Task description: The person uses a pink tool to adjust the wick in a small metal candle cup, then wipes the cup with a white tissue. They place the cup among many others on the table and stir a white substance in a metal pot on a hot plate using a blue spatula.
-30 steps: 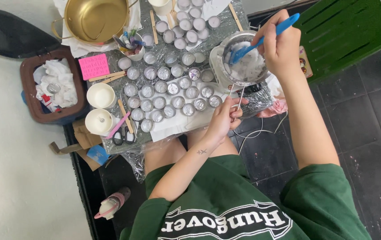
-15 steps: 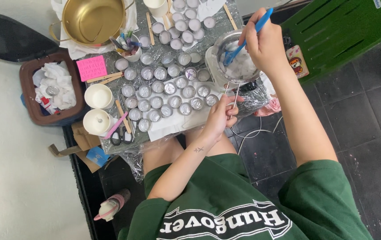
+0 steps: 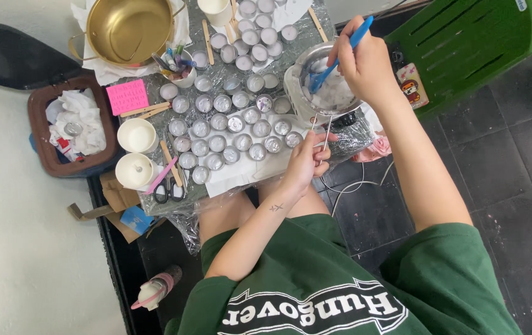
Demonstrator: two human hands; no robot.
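Small round metal saucepan (image 3: 331, 87) of white wax chunks, beside small silver tealight cups (image 3: 235, 130) on foil-covered worktop (image 3: 216, 180). Left hand (image 3: 306, 162) clamped on wire handle for steadiness; right hand (image 3: 362, 62) gripping blue stirring stick (image 3: 340, 56), tip dipped in.

My right hand (image 3: 365, 59) has tilted the blue plastic spatula (image 3: 339, 54) more upright, stirring inside the small metal saucepan (image 3: 328, 84).
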